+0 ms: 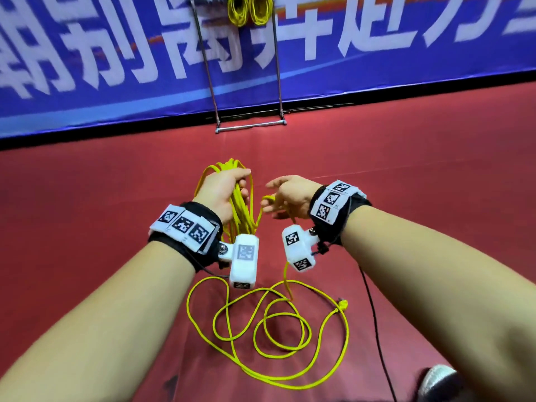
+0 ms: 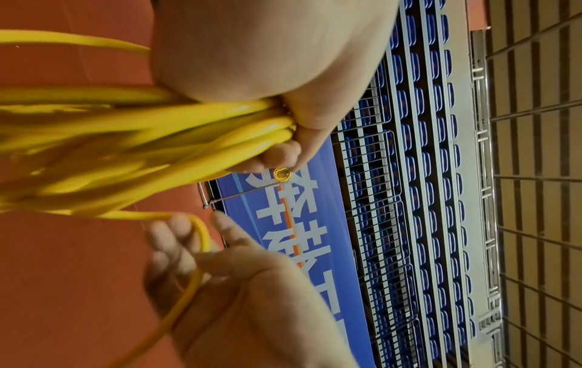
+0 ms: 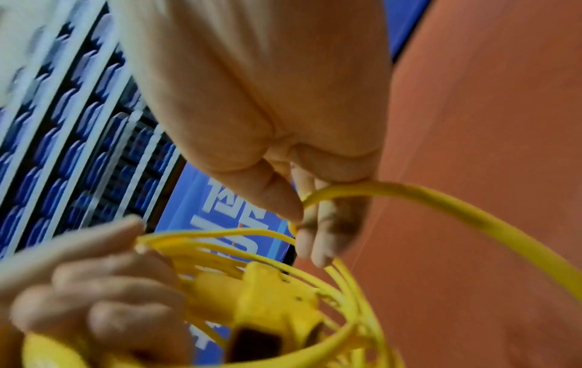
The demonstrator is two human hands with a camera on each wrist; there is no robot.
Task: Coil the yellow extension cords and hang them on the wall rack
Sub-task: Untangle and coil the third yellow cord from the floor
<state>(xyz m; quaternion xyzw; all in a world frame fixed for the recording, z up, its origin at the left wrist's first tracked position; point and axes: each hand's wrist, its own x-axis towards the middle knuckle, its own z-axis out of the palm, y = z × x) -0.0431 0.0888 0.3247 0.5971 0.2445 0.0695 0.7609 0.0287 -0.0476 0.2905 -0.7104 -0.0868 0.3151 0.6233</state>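
Note:
My left hand (image 1: 232, 184) grips a bundle of coiled loops of the yellow extension cord (image 1: 240, 216) at chest height. A yellow socket block (image 3: 267, 298) hangs among the loops. My right hand (image 1: 285, 195) is just to the right of the bundle and pinches one strand of the cord (image 3: 409, 199) between thumb and fingers. The remaining cord lies in loose loops on the red floor (image 1: 275, 323) and ends in a plug (image 1: 343, 303). Two coiled yellow cords (image 1: 249, 8) hang at the top of the metal rack (image 1: 278, 68) ahead.
The rack leans on a blue banner wall (image 1: 377, 53), and its base bar (image 1: 251, 127) sits on the red floor. A thin black cable (image 1: 374, 314) trails down at the right. A shoe (image 1: 438, 381) shows at the bottom right.

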